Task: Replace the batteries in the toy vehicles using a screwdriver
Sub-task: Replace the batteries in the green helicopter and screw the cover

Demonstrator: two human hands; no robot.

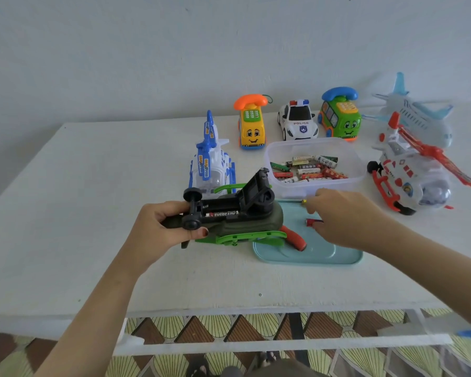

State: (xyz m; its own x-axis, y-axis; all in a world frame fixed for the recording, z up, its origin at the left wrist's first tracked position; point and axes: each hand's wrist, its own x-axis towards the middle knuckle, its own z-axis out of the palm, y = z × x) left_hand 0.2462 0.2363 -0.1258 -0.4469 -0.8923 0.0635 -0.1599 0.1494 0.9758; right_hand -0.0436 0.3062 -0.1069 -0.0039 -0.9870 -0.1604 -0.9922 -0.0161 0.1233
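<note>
Fingers of the left hand [161,227] curl round the tail end of the upturned dark green plastic toy helicopter [245,221]; in its open bay just beyond them lies a black cylindrical battery [220,214]. The right hand [343,216] is over the flat teal plastic tray [324,254], fingertips bent down beside a small red battery [312,222]; whether they pinch it cannot be told. The red-handled screwdriver [294,238] lies on the tray just nearer than those fingertips, the clear plastic tub of batteries [272,153] beyond them

White table [93,186] bears toy vehicles [297,123], a battery tub [273,159] and perhaps a lid [324,257].
</note>
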